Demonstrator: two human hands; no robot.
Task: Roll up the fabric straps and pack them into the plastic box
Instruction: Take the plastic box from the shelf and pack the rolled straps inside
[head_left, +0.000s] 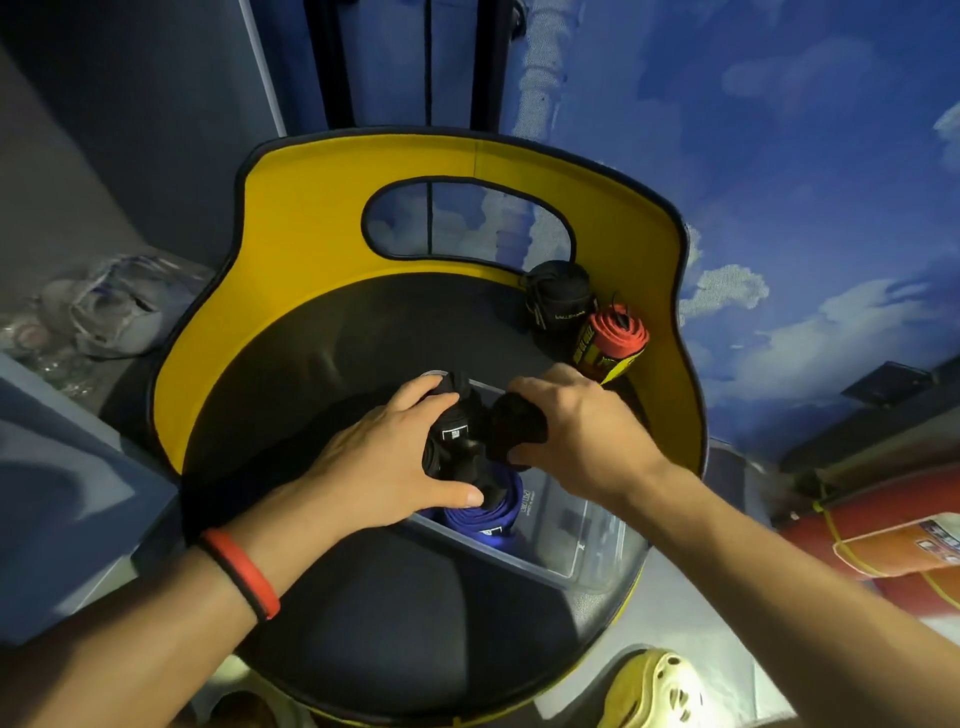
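**Two black rolls held over the box, one blue roll already in**

At the far left a crumpled clear bag (104, 306) lies on a shelf beside the chair. Moving right, we see the left forearm with a red and black wristband (239, 571), and the left hand (384, 457), its fingers curled round a black strap roll (452, 431) with the thumb on the near side. A small white label sits on this roll, too small for us to read.

Touching it on the right is a second black roll (514, 421), gripped by the right hand (582, 421), fingers wrapped over the top and thumb tucked under. Both rolls hang just above the far end of the plastic box (571, 551), which stands on the black chair seat (363, 338). Inside, below the hands, lies a blue roll (488, 514) with white print we cannot make out.

Further right and far, two more rolls lean against the yellow backrest (311, 218): a black one (558, 296) with pale lettering, and a red one (618, 338) with a yellow and black printed band. Neither is legible.

We judge the straps light, soft and springy. A roll will loosen if released on its loose end, so we would grip across the whole coil, pinning the tail, and wedge each one snugly against its neighbour in the box. The clear box looks thin and light, so it may slide on the seat if pushed.
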